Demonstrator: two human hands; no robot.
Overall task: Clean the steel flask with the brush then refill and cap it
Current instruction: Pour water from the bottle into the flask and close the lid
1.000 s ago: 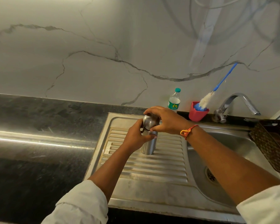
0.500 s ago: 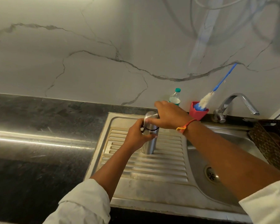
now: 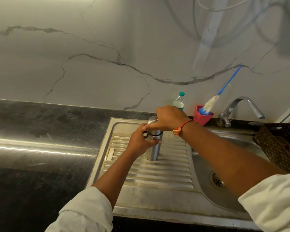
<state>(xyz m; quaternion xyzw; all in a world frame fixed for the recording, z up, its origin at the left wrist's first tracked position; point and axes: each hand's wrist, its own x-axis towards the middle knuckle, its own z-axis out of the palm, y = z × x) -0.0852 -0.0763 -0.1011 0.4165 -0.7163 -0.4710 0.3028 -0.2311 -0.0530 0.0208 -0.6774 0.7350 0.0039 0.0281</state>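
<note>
A steel flask [image 3: 152, 150] stands upright on the ribbed steel drainboard [image 3: 166, 171]. My left hand [image 3: 139, 139] grips its body from the left side. Over the flask's top, my right hand [image 3: 168, 118] curls round the steel cap [image 3: 151, 120], which sits on the flask's neck with a dark ring showing below it. A bottle brush [image 3: 211, 102] with white bristles and a blue handle leans in a red cup [image 3: 202, 115] at the back, beside the tap.
A small plastic water bottle [image 3: 179, 101] with a green cap stands by the wall. The tap [image 3: 238, 106] curves over the sink basin [image 3: 228, 164], whose drain lies at right. A brown basket [image 3: 281, 144] sits at far right. Dark countertop [image 3: 40, 139] stretches left.
My right hand has turned on the cap, its wrist swinging back and up toward the wall. The left hand keeps its hold on the flask, which has stayed in place.
</note>
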